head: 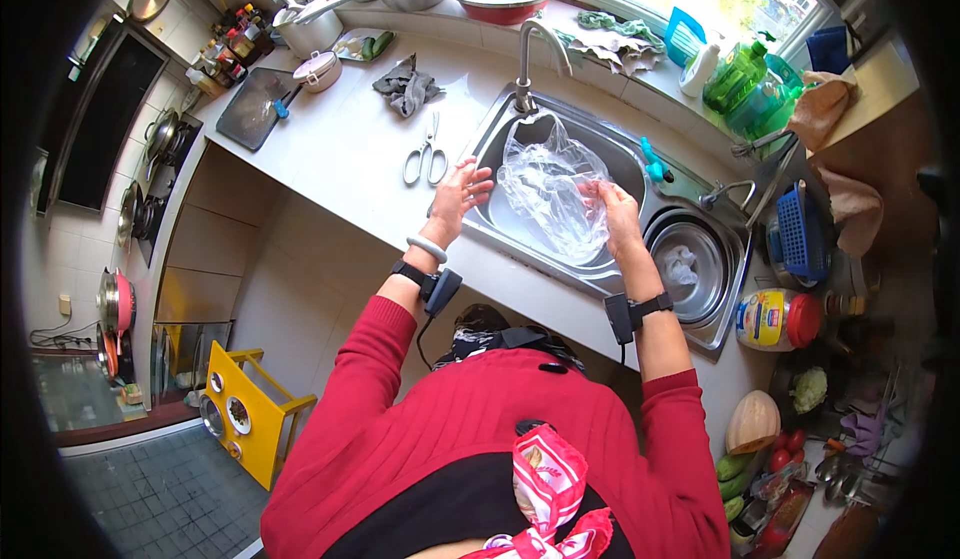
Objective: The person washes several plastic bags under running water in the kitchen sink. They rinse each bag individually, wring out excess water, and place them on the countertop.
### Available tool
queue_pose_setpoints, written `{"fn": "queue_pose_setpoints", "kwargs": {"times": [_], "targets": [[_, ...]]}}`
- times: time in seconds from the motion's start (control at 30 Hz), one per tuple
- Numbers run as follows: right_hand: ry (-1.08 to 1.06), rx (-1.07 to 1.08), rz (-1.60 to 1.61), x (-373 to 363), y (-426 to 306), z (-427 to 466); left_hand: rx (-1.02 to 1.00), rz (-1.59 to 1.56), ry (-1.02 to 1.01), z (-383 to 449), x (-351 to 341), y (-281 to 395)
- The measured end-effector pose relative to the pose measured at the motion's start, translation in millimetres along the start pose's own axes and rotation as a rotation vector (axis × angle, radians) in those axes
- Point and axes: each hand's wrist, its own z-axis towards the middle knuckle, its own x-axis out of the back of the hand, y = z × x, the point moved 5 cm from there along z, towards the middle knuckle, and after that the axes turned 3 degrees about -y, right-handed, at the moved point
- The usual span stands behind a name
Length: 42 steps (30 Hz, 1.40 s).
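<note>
My right hand [615, 210] grips the right side of a clear plastic bag [555, 184], which spreads over the larger basin of a stainless steel sink [517, 251]. At the basin's left edge, my left hand [465, 187] is raised with its fingers apart and holds nothing. Just left of that hand, metal scissors [426, 155] lie on the white countertop [352, 161]. The faucet [525, 63] arches above the back of the basin. Whether the bag contains anything cannot be told.
A metal bowl [694, 259] sits in the smaller basin. A grey cloth [409, 87], a cutting board [257, 108] and a lidded pink pot [319, 71] are on the counter's left part. Right of the sink stands a red-lidded jar [769, 320]. Green bottles [739, 71] line the windowsill.
</note>
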Motion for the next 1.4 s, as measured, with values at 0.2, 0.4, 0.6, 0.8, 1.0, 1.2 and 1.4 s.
{"fn": "queue_pose_setpoints", "kwargs": {"times": [0.2,0.4,0.6,0.8,1.0,1.2,1.4], "targets": [[0.147,-0.027,0.017,22,13,34,-0.195,0.429,0.005,95,-2,7],[0.269,-0.043,0.059,28,19,38,-0.888,1.054,-0.116,153,-67,37],[0.34,0.009,0.081,1,1,49,-0.789,1.275,-0.265,189,-71,50],[0.362,0.029,0.16,-26,-7,75,-0.558,1.356,-0.305,198,-20,41],[0.345,0.062,0.228,-41,1,91,0.412,0.32,-0.423,166,-41,11],[0.343,0.016,0.311,-23,20,99,0.423,-0.368,-0.426,170,-65,-50],[0.577,0.123,-0.642,36,17,109,0.406,-0.618,-0.353,170,-68,-21]]}}
